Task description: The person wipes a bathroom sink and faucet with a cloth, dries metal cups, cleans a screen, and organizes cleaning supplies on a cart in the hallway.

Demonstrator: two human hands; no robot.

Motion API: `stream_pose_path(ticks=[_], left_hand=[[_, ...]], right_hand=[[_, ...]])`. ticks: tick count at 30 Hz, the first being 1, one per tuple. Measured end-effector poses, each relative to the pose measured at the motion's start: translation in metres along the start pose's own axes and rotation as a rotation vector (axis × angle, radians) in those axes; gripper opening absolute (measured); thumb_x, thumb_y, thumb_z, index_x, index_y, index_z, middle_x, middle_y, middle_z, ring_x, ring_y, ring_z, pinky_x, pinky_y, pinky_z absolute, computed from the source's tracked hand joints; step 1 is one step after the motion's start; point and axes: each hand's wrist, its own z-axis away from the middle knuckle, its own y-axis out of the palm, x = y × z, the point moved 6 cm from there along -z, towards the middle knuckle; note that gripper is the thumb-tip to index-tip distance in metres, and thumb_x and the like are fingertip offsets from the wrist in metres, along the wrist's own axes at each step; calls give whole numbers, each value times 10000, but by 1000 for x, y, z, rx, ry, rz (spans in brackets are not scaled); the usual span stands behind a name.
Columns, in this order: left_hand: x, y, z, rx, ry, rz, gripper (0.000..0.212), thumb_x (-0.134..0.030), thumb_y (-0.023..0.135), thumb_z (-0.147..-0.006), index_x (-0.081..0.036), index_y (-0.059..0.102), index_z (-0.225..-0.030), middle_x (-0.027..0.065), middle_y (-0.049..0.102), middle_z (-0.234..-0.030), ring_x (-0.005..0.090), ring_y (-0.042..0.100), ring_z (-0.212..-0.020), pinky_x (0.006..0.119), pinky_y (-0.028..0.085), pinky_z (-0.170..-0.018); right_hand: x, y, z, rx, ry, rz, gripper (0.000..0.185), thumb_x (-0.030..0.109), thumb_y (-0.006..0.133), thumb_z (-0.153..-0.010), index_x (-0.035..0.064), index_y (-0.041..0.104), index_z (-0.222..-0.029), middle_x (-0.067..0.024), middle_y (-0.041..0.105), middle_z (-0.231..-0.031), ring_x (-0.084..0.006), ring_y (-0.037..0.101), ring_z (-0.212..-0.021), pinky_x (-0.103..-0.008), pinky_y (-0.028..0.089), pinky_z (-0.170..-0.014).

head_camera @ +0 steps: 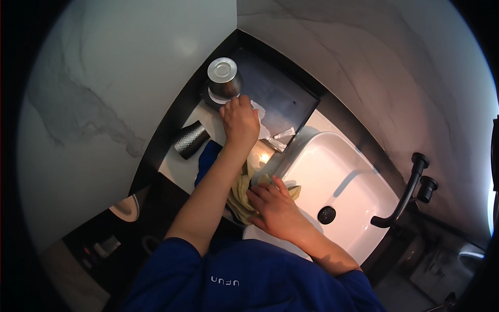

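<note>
My left hand (240,121) reaches to the near edge of a dark tray (286,84), its fingers bunched beside a ragged white piece of paper (258,113). Whether those fingers pinch the paper is hidden under the hand. Just beyond them, a dimpled metal cup (225,80) stands upside down on a white round coaster. My right hand (273,206) holds a bunched yellow cloth (240,195) at the basin's rim, with folds showing on both sides of the hand. Dark blue cloth (208,158) lies partly under my left forearm.
A second dimpled cup (191,139) lies on its side on the white counter (177,167). Two small white tubes, one of them this tube (284,133), lie at the tray's corner. The white basin (351,171) has a black drain stopper (326,215) and a black wall faucet (403,202).
</note>
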Motion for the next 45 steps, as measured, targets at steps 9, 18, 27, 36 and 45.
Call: stream_pose_path(ticks=[9,18,27,36,45], left_hand=[[-19,-7,-2,-212,307,292,136,-42,594,-745,-33,522,-860,133,552,-846,339,508,-844,403,400,-727],[-10,4,6,71,344,249,21,-41,536,-784,-32,543,-801,137,516,-790,336,481,-790,409,393,-724],[-17,-6,-3,-7,388,321,43,-28,572,-750,-21,542,-780,132,525,-832,341,494,-830,415,403,-741],[-11,-6,13,223,564,287,86,-66,583,-761,-17,541,-818,131,530,-823,321,505,-819,401,403,-735],[-1,-15,16,296,709,166,160,-161,617,-764,-50,502,-753,102,493,-801,302,474,-805,398,367,-728]], right_hand=[[-4,-1,1,-29,-30,-40,547,260,698,-675,4,536,-1130,-123,532,-1114,-264,452,-1097,-450,209,-1057],[-17,-68,-5,8,25,-170,386,156,671,-712,53,585,-1074,-124,595,-975,-279,541,-917,-418,390,-887],[-90,-79,-68,-405,157,316,222,29,584,-698,28,581,-920,-120,576,-849,-283,557,-832,-354,465,-705],[-99,-57,-78,-38,255,222,159,122,613,-717,57,604,-862,-108,606,-869,-282,590,-867,-387,467,-769],[-89,-41,-88,-130,220,209,103,100,553,-742,27,581,-809,-151,638,-772,-301,617,-768,-364,496,-695]])
